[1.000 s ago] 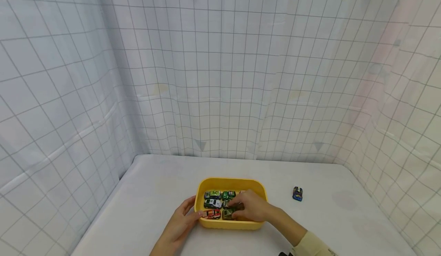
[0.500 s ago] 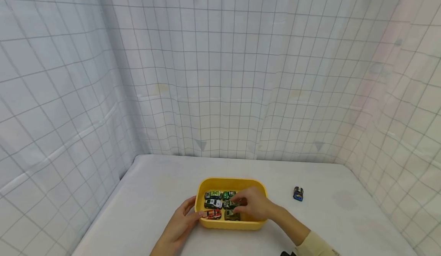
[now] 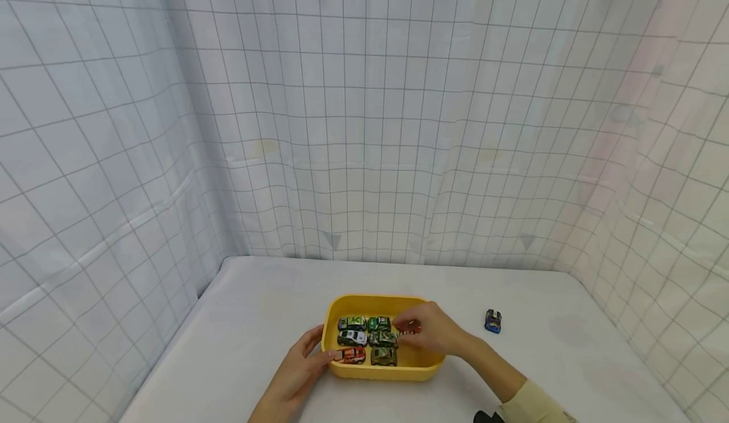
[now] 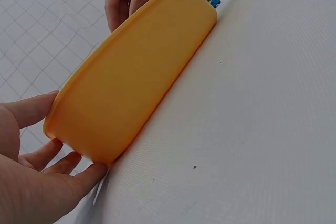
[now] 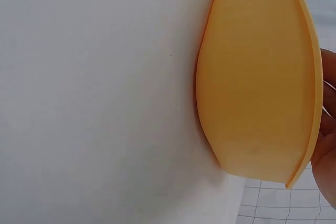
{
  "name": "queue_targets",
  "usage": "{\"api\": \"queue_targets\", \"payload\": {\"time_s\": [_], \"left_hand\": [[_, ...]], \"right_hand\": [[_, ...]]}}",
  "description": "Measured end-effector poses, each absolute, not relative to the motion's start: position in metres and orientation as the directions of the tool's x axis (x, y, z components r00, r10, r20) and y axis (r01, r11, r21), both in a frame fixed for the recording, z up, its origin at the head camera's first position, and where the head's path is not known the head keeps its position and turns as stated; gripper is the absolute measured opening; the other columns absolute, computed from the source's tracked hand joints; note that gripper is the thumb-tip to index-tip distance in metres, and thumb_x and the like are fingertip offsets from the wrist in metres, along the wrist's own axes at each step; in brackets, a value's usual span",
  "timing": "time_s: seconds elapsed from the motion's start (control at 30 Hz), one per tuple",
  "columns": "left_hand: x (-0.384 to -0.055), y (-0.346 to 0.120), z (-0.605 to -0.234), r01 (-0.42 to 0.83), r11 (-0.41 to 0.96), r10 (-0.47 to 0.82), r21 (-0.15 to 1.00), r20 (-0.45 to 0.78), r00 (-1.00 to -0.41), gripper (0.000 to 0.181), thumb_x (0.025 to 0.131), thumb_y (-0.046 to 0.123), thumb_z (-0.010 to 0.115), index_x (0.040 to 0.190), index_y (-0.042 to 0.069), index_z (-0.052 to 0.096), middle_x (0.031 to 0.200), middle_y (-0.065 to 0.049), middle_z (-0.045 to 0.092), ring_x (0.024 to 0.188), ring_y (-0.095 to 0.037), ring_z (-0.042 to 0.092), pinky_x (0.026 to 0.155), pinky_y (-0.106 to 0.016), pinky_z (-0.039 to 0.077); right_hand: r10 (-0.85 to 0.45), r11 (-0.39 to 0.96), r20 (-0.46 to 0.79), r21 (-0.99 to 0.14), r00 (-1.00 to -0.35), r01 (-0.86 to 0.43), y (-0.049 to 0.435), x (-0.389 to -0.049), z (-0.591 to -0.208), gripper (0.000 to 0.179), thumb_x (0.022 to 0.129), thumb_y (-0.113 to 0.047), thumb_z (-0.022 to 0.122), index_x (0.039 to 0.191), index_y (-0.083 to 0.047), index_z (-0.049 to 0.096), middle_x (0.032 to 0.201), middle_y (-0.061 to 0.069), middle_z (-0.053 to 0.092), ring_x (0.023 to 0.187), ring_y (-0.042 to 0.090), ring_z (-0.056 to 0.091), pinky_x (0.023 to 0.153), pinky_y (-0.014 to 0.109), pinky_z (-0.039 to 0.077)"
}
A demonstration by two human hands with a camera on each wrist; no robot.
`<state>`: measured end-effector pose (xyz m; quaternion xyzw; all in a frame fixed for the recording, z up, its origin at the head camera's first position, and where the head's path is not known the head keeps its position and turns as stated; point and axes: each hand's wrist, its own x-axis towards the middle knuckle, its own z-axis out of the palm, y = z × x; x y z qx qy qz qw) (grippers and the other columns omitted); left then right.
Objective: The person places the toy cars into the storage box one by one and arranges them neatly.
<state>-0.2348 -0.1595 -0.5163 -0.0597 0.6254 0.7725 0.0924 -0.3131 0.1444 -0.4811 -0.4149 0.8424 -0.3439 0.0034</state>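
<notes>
A yellow plastic bin point(image 3: 387, 373) sits on the white table with several small toy cars inside. My left hand point(image 3: 295, 369) grips its left end, thumb over the rim and fingers against the outer wall, as the left wrist view shows. Inside the bin's right half, my right hand point(image 3: 435, 329) pinches a red toy car point(image 3: 409, 328) between thumb and fingers. To its left lie two camouflage cars point(image 3: 384, 356), a dark green car point(image 3: 378, 324), a white car point(image 3: 352, 338), a light green car point(image 3: 352, 323) and a red-orange car point(image 3: 352, 355). The bin wall hides most of the right hand in its wrist view.
A blue toy car point(image 3: 493, 321) stands on the table to the right of the bin. White grid-patterned curtains point(image 3: 364, 157) enclose the table point(image 3: 256, 296) at the back and on both sides.
My right hand has moved right and slightly back from the camouflage cars to the red car, uncovering the camouflage cars, which have shifted slightly right. The left hand keeps its hold.
</notes>
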Motion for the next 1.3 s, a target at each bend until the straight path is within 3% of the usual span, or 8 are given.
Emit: {"api": "queue_targets", "payload": {"time_s": [0.17,0.37,0.67,1.0,1.3], "left_hand": [[-0.235,-0.159,-0.517,-0.221,-0.206,0.074,0.953,-0.21,-0.975,0.083,0.093,0.007,0.078,0.158,-0.004,0.028,0.165,-0.032,0.012,0.146,-0.046,0.032,0.111,-0.045,0.045],[-0.235,-0.16,-0.518,-0.223,-0.212,0.069,0.952,-0.213,-0.975,0.085,0.092,0.007,0.079,0.159,-0.004,0.028,0.165,-0.033,0.011,0.146,-0.046,0.032,0.112,-0.047,0.044],[-0.236,-0.16,-0.52,-0.228,-0.222,0.065,0.948,-0.219,-0.974,0.086,0.091,0.007,0.08,0.159,-0.003,0.029,0.165,-0.032,0.012,0.144,-0.045,0.034,0.113,-0.049,0.043],[-0.235,-0.16,-0.519,-0.22,-0.208,0.065,0.953,-0.211,-0.975,0.085,0.091,0.007,0.079,0.158,-0.004,0.029,0.165,-0.032,0.013,0.145,-0.046,0.032,0.113,-0.048,0.043],[-0.235,-0.16,-0.518,-0.219,-0.2,0.06,0.955,-0.212,-0.976,0.084,0.092,0.007,0.079,0.158,-0.004,0.029,0.164,-0.032,0.016,0.145,-0.046,0.031,0.114,-0.049,0.041]], "right_hand": [[-0.695,0.4,0.297,-0.597,-0.654,-0.696,0.155,-0.313,-0.475,0.023,0.091,-0.006,0.08,0.112,0.002,0.077,0.105,0.011,0.077,0.095,0.024,0.073,0.081,0.032,0.062],[-0.652,0.462,0.262,-0.606,-0.711,-0.647,0.17,-0.312,-0.468,0.025,0.091,-0.011,0.081,0.113,0.001,0.077,0.109,0.011,0.076,0.098,0.03,0.072,0.086,0.039,0.062],[-0.637,0.476,0.304,-0.569,-0.709,-0.671,0.189,-0.314,-0.462,0.026,0.091,-0.007,0.081,0.114,0.002,0.076,0.109,0.014,0.076,0.097,0.029,0.071,0.083,0.034,0.062],[-0.586,0.539,0.303,-0.547,-0.752,-0.64,0.218,-0.321,-0.462,0.028,0.09,-0.01,0.082,0.115,0.0,0.076,0.11,0.009,0.076,0.097,0.023,0.071,0.085,0.034,0.061],[-0.536,0.576,0.292,-0.559,-0.792,-0.596,0.244,-0.324,-0.458,0.025,0.091,-0.011,0.081,0.115,-0.005,0.077,0.109,0.006,0.075,0.099,0.031,0.071,0.086,0.035,0.061]]}}
